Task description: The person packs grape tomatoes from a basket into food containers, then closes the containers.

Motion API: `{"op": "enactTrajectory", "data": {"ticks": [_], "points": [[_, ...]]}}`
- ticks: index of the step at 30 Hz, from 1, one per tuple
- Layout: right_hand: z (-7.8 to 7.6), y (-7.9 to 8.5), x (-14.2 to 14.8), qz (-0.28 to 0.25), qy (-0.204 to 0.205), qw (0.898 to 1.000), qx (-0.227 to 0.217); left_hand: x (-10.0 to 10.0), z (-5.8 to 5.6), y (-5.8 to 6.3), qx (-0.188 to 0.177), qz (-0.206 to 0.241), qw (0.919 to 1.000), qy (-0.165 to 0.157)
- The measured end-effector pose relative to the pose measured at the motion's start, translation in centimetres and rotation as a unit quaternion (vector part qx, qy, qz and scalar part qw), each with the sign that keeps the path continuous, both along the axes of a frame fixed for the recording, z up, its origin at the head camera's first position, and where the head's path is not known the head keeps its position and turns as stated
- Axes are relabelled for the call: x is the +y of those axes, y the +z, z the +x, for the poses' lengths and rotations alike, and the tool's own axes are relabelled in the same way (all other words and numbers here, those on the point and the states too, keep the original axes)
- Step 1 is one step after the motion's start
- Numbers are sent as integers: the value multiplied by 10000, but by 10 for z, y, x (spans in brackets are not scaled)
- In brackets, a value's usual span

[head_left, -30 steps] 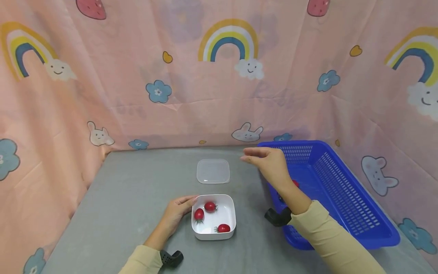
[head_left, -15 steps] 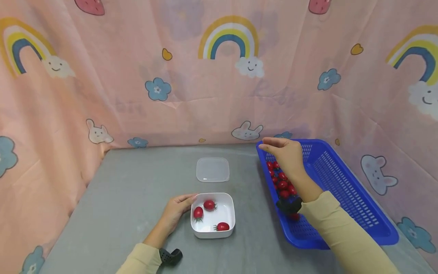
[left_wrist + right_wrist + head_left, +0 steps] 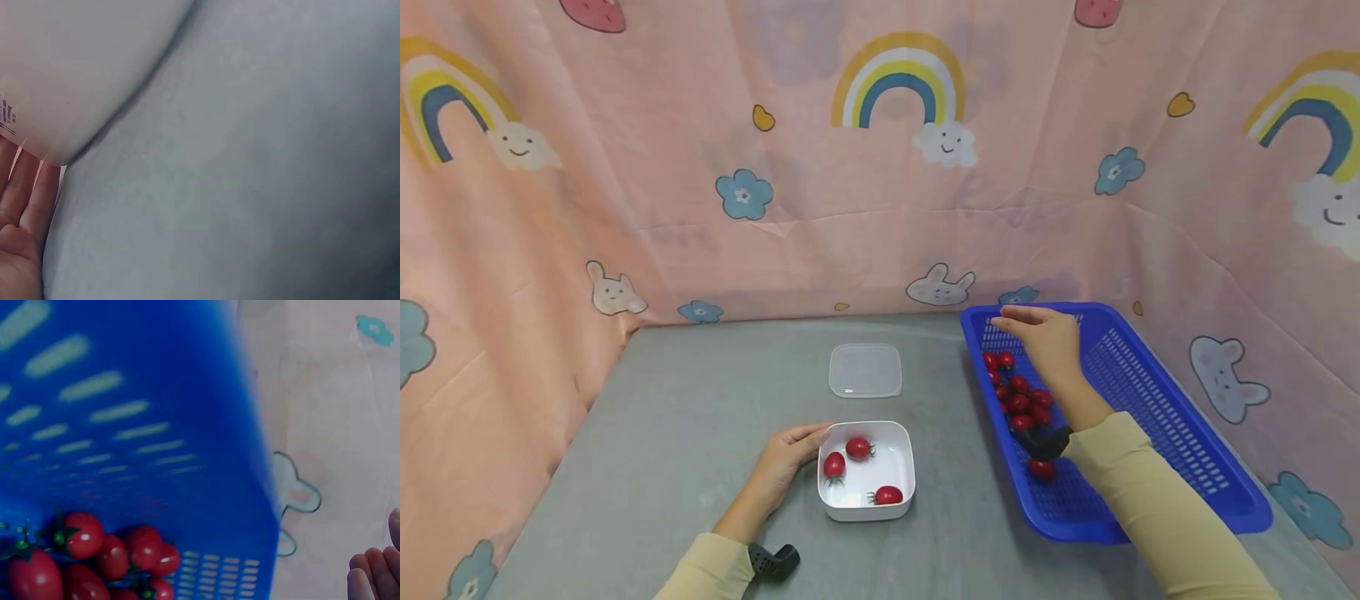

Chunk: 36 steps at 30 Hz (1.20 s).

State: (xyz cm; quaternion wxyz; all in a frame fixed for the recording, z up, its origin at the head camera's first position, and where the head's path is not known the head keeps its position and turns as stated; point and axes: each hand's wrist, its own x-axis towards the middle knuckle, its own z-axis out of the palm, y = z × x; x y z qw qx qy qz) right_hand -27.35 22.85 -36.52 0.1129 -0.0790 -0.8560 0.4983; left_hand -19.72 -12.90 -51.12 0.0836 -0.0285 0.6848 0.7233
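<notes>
My left hand (image 3: 782,467) touches the left side of a white square box (image 3: 887,513), and its fingers (image 3: 47,194) lie fairly straight against the wall in the left wrist view. Inside the box are 3 cherry tomatoes (image 3: 859,448) with green stems. Above the far left part of a blue basket (image 3: 1172,433) is my right hand (image 3: 1045,342), thumb apart from the fingers and nothing visible between them. Several cherry tomatoes (image 3: 1018,403) lie below and nearer than that hand, along the basket's left side; the right wrist view shows a cluster of tomatoes (image 3: 112,556).
A translucent lid (image 3: 866,372) lies flat on the grey tabletop (image 3: 715,400) behind the box. The basket's perforated walls stand high at the right of the table. A pink patterned curtain (image 3: 805,267) encloses the back and sides.
My right hand has moved right, from beside the basket's left rim to over the basket, uncovering the tomatoes there. The left hand and the box have stayed in place.
</notes>
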Motion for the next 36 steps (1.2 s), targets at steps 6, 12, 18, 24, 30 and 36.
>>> {"op": "enactTrajectory", "data": {"ticks": [6, 12, 18, 24, 30, 36], "points": [[-8, -10, 8, 110, -106, 9998, -128, 0, -1, 0, -26, 67, 10000, -33], [-15, -21, 14, -49, -259, 9990, -367, -1, -1, 1, -84, 84, 9998, -136], [-25, -34, 20, -263, -525, 9968, -536, -1, -2, 2, -90, 51, 9999, -133], [-33, -42, 29, -1036, -837, 9884, -724, 0, -5, 1, -83, 61, 9998, -185], [-32, -53, 35, -1088, -876, 9851, -1005, -1, -1, 0, -86, -29, 9998, -192], [-34, -61, 35, -1121, -833, 9840, -1109, -2, 1, 2, -37, -78, 9998, -170]]}}
